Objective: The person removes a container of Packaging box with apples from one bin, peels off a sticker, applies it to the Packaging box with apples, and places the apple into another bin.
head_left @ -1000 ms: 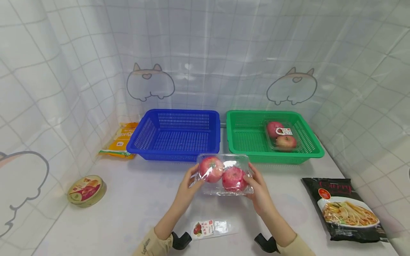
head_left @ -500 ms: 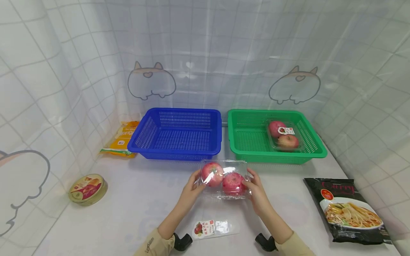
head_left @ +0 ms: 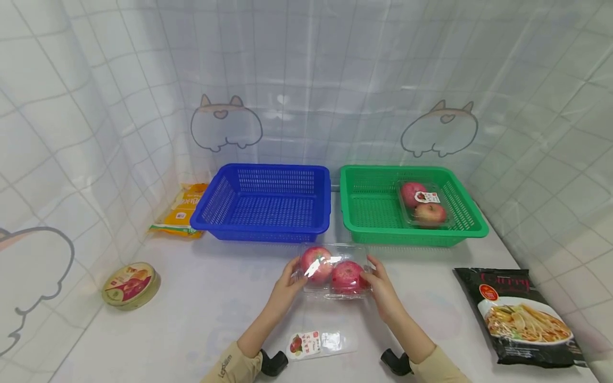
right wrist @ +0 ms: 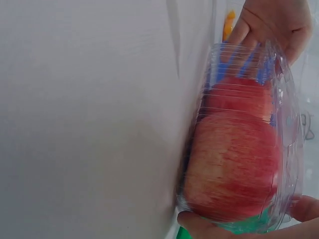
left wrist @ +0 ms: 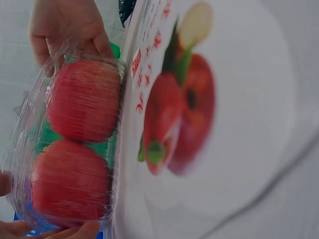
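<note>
You hold a clear box (head_left: 335,260) with two red apples (head_left: 348,277) in it between both hands, low over the white table (head_left: 191,319); whether its base touches is hard to tell. Your left hand (head_left: 287,284) clamps its 9 o'clock end, thumb in front, and your right hand (head_left: 384,291) clamps the 3 o'clock end likewise. From the box, an apple label strip (head_left: 306,343) lies near at 6 o'clock, a blue basket (head_left: 261,234) at 11, and a green basket (head_left: 407,236) holding another apple box (head_left: 423,203) at 1. Farther off sit a round tin (head_left: 130,285) at 9, a yellow bag (head_left: 179,211) at 10 and a black noodle bag (head_left: 521,317) between 3 and 4.
</note>
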### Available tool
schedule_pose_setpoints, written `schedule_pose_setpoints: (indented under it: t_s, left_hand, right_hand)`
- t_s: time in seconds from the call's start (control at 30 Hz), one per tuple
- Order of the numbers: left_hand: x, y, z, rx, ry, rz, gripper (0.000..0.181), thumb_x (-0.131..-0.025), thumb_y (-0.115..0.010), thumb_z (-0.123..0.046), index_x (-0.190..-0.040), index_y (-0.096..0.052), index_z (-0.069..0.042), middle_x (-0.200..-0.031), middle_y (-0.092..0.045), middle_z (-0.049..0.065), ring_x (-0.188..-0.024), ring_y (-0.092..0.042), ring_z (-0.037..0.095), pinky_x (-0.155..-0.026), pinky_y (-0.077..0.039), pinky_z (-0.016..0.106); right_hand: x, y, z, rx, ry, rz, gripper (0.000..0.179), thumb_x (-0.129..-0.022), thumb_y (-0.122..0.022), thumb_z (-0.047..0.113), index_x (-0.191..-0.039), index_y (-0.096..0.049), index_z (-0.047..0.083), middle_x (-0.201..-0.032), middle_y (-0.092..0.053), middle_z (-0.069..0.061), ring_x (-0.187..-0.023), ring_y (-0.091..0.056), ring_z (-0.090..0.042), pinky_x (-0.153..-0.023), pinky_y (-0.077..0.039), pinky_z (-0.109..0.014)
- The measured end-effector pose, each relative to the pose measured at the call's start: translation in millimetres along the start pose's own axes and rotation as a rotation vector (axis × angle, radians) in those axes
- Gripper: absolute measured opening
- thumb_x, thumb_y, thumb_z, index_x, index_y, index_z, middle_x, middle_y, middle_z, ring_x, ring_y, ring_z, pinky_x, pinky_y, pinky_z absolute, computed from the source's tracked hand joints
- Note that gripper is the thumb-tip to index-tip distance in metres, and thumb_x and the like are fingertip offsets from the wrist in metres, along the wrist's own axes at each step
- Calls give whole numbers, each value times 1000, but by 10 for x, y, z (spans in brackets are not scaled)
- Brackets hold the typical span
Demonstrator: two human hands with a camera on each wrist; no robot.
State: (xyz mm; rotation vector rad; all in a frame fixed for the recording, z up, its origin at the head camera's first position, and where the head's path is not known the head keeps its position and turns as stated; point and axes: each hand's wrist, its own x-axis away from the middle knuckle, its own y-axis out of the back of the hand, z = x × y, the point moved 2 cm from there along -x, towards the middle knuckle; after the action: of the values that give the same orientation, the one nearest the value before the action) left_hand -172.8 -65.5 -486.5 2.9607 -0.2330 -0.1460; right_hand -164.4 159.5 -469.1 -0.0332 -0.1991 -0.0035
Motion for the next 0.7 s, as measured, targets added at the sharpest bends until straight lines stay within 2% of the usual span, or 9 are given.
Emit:
schedule_pose_setpoints:
  t_s: [0.1, 0.17, 0.27, 0.33, 0.4, 0.5, 0.6, 0.7]
  left_hand:
    - [8, 10, 1, -16, 13, 21, 60, -92, -54, -16, -142, -26, 3, -139, -33, 31, -128, -32, 45, -103, -31, 51]
    - [29, 41, -3, -46, 37, 38, 65, -93, -53, -22, -144, -20, 2, -142, -28, 31, -127, -32, 47, -103, -31, 52]
    - [107, 120, -22, -108, 75, 43, 73, -94, -52, -28, -146, -11, 0, -143, -23, 33, -125, -34, 49, -100, -35, 54]
    - [186, 186, -45, -146, 94, 26, 73, -93, -53, -29, -146, -10, -1, -141, -26, 33, -121, -39, 50, -95, -40, 54]
    - [270, 247, -66, -169, 108, 3, 67, -93, -53, -26, -144, -17, -2, -137, -34, 31, -117, -44, 46, -88, -46, 50]
    - [382, 313, -86, -208, 111, -10, 51, -93, -54, -21, -135, -36, 0, -123, -50, 24, -106, -54, 38, -75, -52, 40]
    - [472, 334, -81, -266, 113, 30, 35, -92, -54, -18, -122, -51, 1, -109, -59, 16, -96, -59, 30, -68, -51, 33]
    - [526, 318, -65, -363, 94, 117, 29, -92, -55, -20, -113, -56, 0, -101, -62, 10, -91, -60, 27, -71, -51, 35]
  right_hand:
    - [-6, 7, -9, 46, 18, 1, 61, -95, -41, 11, -147, -9, 2, -147, -9, -31, -134, -11, -45, -106, -17, -61]
    - [11, 8, 0, 89, 61, -13, 66, -94, -43, 10, -147, -6, 2, -148, -4, -30, -135, -7, -47, -107, -16, -60]
    - [73, 15, 32, 184, 190, -59, 69, -91, -47, 7, -147, -8, 3, -150, -4, -24, -137, -4, -44, -109, -12, -57]
    - [142, 0, 71, 240, 315, -88, 65, -90, -50, 3, -146, -17, 2, -150, -11, -22, -137, -8, -40, -110, -12, -55]
    - [224, -27, 104, 294, 435, -100, 58, -89, -52, 1, -142, -28, 2, -148, -22, -19, -137, -16, -35, -109, -15, -53]
    - [363, -107, 144, 378, 608, -92, 49, -86, -58, 0, -133, -43, 2, -142, -36, -17, -131, -30, -34, -104, -26, -56]
    - [480, -199, 133, 495, 760, -71, 45, -81, -63, -1, -125, -52, 3, -135, -45, -14, -125, -39, -32, -95, -35, -58]
    - [562, -289, 91, 628, 933, -26, 42, -76, -66, -2, -116, -59, 9, -126, -53, -10, -117, -47, -27, -91, -42, -50]
